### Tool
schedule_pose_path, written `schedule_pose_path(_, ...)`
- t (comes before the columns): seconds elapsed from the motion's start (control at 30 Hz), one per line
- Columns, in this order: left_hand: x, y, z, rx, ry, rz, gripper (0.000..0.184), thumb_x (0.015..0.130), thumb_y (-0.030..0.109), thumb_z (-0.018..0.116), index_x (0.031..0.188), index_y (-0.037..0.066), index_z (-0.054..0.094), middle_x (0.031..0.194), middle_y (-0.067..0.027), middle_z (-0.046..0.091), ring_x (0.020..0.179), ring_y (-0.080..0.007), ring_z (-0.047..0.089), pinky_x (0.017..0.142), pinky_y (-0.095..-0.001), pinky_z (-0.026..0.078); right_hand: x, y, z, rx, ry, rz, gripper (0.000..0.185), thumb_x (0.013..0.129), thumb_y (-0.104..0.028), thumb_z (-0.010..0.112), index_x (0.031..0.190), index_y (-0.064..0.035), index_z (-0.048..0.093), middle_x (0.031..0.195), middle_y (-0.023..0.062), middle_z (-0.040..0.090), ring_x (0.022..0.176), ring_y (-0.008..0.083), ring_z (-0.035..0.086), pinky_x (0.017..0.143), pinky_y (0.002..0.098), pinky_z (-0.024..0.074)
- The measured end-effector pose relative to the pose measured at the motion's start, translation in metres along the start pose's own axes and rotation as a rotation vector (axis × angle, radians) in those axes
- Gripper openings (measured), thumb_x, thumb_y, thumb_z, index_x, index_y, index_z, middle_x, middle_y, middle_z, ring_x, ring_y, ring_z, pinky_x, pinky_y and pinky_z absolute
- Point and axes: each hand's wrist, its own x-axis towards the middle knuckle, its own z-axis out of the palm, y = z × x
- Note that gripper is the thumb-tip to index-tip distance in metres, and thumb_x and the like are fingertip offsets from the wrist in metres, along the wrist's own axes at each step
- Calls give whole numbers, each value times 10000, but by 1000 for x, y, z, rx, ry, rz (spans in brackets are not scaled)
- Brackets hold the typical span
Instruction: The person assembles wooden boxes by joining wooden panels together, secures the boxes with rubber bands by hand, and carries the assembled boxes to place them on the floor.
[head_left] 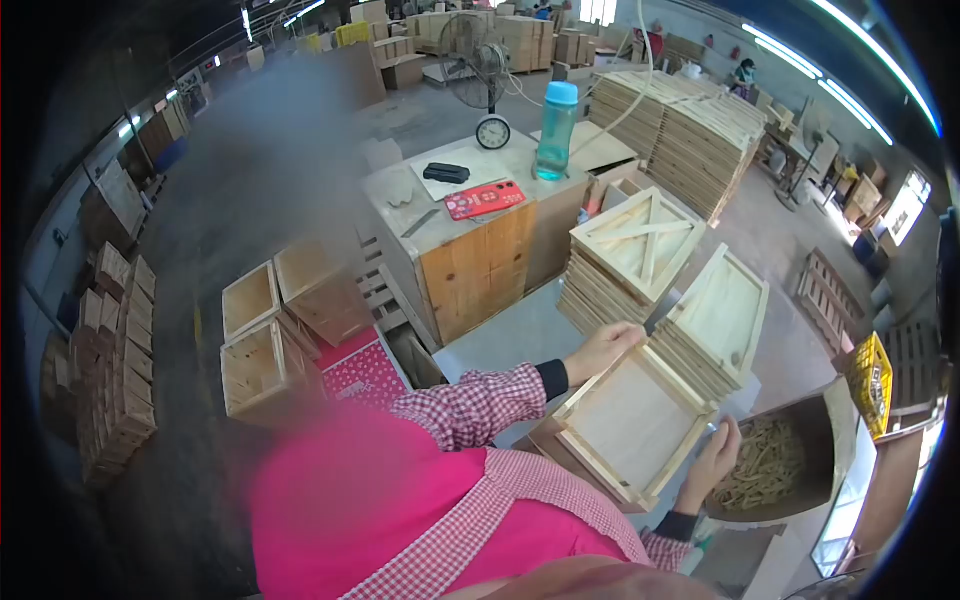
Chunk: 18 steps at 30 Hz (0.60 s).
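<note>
A shallow wooden frame with a pale flat panel [635, 425] lies tilted in front of my body. My left hand [603, 352] is closed on its far upper corner, beside the stacks. At the frame's right side, my right hand [716, 458] has its fingers bent round the edge near the corner. Just beyond stand a stack of wooden panels with crossed slats [640, 240] and a second stack of panels [715, 315]. The undersides of both hands are hidden.
A cabinet [475, 270] bears a red phone [484, 200], a blue bottle [556, 135], a clock [493, 132] and a black object [446, 173]. A bin of wood scraps [765, 465] is at right. Open wooden boxes [255, 355] stand left. A person [744, 75] is far back.
</note>
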Motion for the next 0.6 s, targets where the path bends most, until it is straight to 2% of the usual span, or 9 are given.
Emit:
schedule_pose_path(0.03,1,5,2,2,1,6,307,981,274,522,1108,15,626,975,-21,645,952,-87,559,840,-236,443,7,8,4,44,-59,45,231,973,-187,519,946,36,574,872,48,575,826,113,503,781,252,416)
schedule_pose_path(0.13,7,15,4,223,-18,-27,302,976,284,527,997,13,660,847,-2,626,797,-56,534,718,-223,435,12,20,9,56,-69,84,206,969,-167,535,918,30,573,820,15,547,773,88,483,727,239,407)
schedule_pose_path(0.27,7,14,4,166,11,-144,305,969,274,529,892,16,673,766,12,596,722,-61,496,651,-241,411,16,14,17,105,-26,118,174,956,-136,551,864,11,553,768,-17,512,718,61,448,661,224,384)
schedule_pose_path(0.43,10,10,3,183,16,-94,297,960,258,533,869,13,675,798,1,616,754,-62,521,686,-236,428,19,17,21,127,-31,142,179,947,-115,543,807,-11,506,738,-24,473,699,58,416,636,220,365)
schedule_pose_path(0.53,21,11,10,-103,16,-99,302,957,256,531,864,7,674,833,-17,643,785,-76,551,728,-246,449,19,19,24,171,-4,94,189,946,-108,533,788,-18,483,726,-27,453,693,60,403,632,224,359)
schedule_pose_path(0.6,15,11,7,-94,10,-101,298,955,246,527,855,7,674,833,-17,643,790,-82,552,740,-250,446,18,23,27,196,8,78,195,946,-105,527,779,-22,472,720,-29,444,689,61,397,629,225,357)
